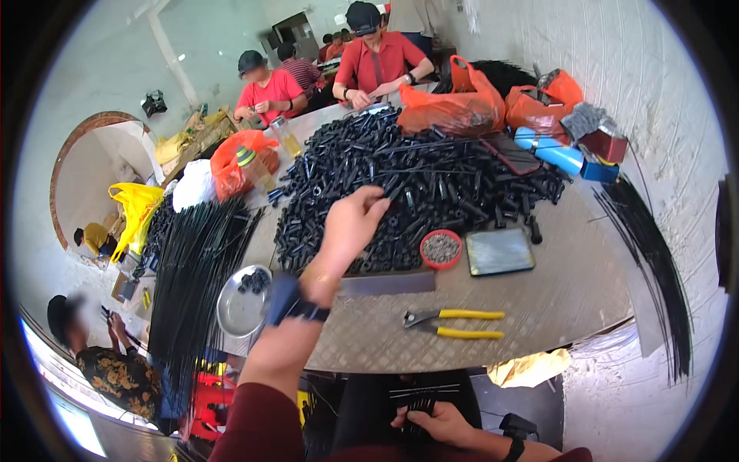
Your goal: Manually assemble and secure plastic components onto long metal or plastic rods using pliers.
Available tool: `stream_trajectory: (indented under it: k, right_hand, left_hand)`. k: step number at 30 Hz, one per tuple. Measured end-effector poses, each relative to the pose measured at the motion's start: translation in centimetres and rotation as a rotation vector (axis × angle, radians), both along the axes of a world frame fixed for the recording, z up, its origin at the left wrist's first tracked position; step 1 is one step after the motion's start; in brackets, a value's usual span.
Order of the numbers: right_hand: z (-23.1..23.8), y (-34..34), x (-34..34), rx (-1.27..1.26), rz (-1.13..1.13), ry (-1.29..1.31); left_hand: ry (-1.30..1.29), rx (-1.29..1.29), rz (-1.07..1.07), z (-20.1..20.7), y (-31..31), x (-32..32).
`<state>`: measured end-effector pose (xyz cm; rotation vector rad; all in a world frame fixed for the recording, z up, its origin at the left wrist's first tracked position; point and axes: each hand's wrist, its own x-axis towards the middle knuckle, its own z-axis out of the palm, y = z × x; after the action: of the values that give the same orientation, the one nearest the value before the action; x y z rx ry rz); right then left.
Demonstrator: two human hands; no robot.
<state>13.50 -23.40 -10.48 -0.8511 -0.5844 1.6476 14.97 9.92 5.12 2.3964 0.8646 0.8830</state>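
My left hand (348,227) reaches forward over a big heap of short black plastic tubes (400,185) on the metal table (539,300). Its fingers are curled onto the tubes at the heap's near edge, pinching at one. My right hand (431,422) stays low by my lap, below the table's front edge, and is closed on a bundle of thin black rods (419,396). A dark band sits on my left wrist.
Yellow-handled pliers (454,322) lie near the front edge. A small red dish of metal bits (440,249), a grey pad (499,251), a steel bowl (240,302), long black rods (192,269) and orange bags (454,104) surround the heap. Other people sit at the far side and lower left.
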Motion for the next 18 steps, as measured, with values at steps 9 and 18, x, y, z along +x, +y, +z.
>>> stream_trajectory:
  k: [9, 18]
  right_hand:
    - [0.3, 0.0, 2.7, -0.012, 0.027, -0.112]
    - [-0.6, 0.3, 3.7, 0.01, 0.033, 0.023]
  left_hand:
    - [0.37, 0.472, 0.078, -5.7, 6.5, 8.8]
    - [0.313, 0.089, -0.053, -0.6, 10.7, 2.1]
